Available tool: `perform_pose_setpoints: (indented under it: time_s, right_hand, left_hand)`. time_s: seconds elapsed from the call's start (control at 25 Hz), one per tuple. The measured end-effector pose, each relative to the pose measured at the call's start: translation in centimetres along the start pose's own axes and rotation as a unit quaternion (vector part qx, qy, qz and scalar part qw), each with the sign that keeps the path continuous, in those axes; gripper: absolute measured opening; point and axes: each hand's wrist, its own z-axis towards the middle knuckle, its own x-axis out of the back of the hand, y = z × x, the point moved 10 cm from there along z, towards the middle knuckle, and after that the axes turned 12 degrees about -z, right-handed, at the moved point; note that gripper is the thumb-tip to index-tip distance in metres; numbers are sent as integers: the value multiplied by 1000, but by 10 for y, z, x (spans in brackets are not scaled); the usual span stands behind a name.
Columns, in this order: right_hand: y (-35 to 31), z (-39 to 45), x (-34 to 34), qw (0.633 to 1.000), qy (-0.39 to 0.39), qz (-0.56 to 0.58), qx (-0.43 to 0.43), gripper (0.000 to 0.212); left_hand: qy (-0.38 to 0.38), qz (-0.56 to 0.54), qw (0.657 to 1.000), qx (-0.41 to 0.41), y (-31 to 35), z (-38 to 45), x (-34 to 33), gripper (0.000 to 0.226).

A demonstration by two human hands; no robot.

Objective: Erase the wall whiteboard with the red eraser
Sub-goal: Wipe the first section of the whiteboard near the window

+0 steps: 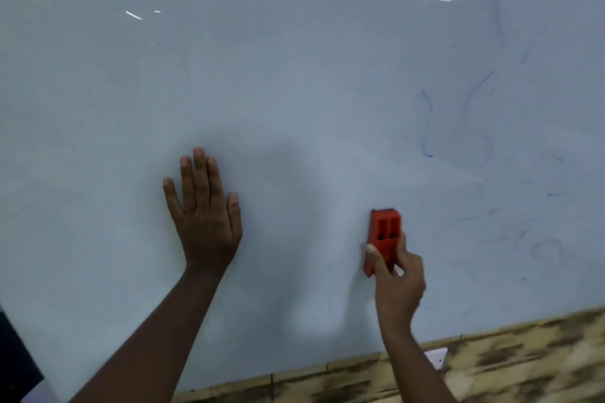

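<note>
Whiteboard (294,91) (blue scribbles (458,121) right)

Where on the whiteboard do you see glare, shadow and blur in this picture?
Head view: ceiling-light glare streaks the whiteboard top left and top right; a soft shadow lies between the left hand and the red eraser; the right hand is slightly motion-blurred.
</note>
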Motion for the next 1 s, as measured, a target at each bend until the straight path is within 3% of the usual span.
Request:
perform_pose_setpoints:
  time_s: [0.16,0.28,0.36,0.44,0.56,0.64,0.76,0.84,0.92,1.0]
  right_hand:
    - [37,-3,5,997,8,33,-62,69]
    - [29,-15,-9,997,9,44,-67,67]
    - [1,-33,-27,999,0,47,-3,66]
    - [-31,-67,-57,992,-37,-30,115,67]
    - [-45,-136,-106,909,-56,-242,335,74]
    - [-36,-165,-122,865,-69,-292,402,85]
    - [-39,-167,-119,840,-74,-299,446,85]
    - [-43,-137,-97,881,-58,-266,387,74]
    - [-22,-92,-65,954,-43,-194,225,65]
    - [20,-63,-39,995,-35,-81,55,69]
  left_hand:
    - [-1,3,1000,10,2,-10,-3,63]
    - [-1,3,1000,5,1,-14,-4,63]
    - [3,6,1000,4,2,-15,-5,64]
    - [3,9,1000,2,1,-16,-7,64]
    - [4,6,1000,-3,0,-18,-7,65]
    - [0,4,1000,-9,-1,-19,-7,66]
    - [-21,0,999,-24,-4,-31,-7,68]
    - [-41,1,998,-38,-9,-50,-7,70]
    - [-61,9,997,-56,-15,-71,-8,71]
    - [-74,13,994,-73,-20,-86,-7,71]
